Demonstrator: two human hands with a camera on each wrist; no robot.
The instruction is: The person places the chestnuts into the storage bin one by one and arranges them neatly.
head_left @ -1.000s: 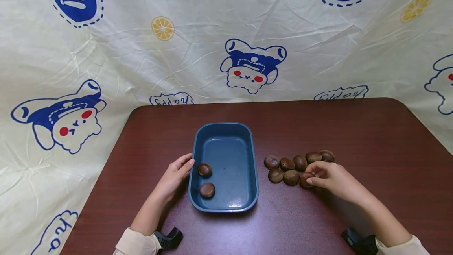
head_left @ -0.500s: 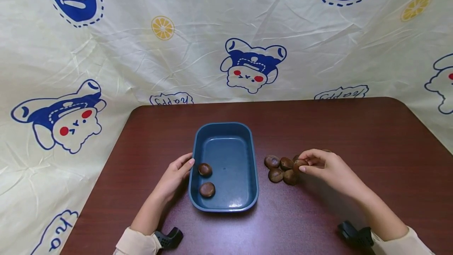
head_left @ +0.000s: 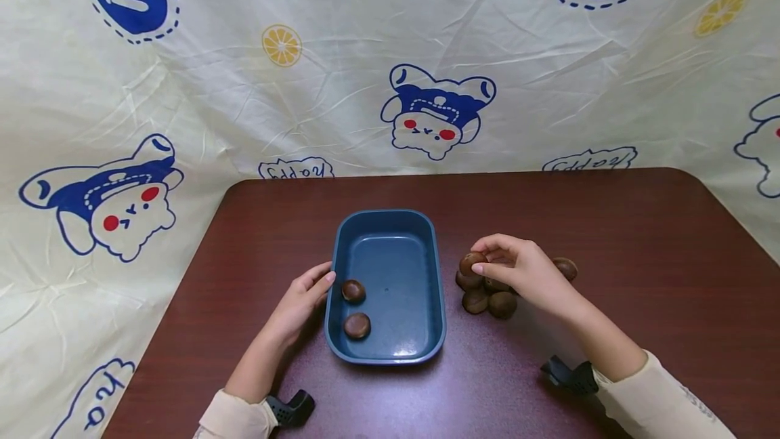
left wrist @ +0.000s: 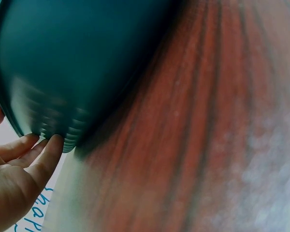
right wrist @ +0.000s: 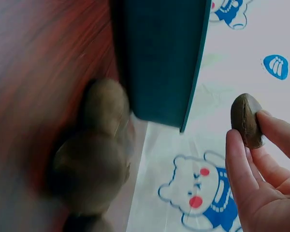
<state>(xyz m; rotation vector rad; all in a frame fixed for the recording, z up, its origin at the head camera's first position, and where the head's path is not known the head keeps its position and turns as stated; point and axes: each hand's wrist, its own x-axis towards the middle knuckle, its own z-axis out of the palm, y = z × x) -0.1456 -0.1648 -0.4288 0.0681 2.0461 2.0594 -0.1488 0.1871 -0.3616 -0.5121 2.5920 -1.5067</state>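
Note:
My left hand reaches to the left side of a blue rectangular tray, its fingertips right at the rim. In the left wrist view its fairly straight fingers touch the tray's outer wall. Two glossy brown chestnuts, one above the other, lie in the tray's left half. Right of the tray, my right hand pinches a chestnut between thumb and fingers. It is above the loose group; in the right wrist view this chestnut shows a seam along its edge.
Under the right hand several chestnuts cluster on the dark red-brown table, partly hidden. Another chestnut lies behind the hand to the right. A printed white cloth hangs beyond the table's far edge.
The right hand has picked up a chestnut from the right of the group and carried it left, toward the tray. Left hand and tray stay where they were.

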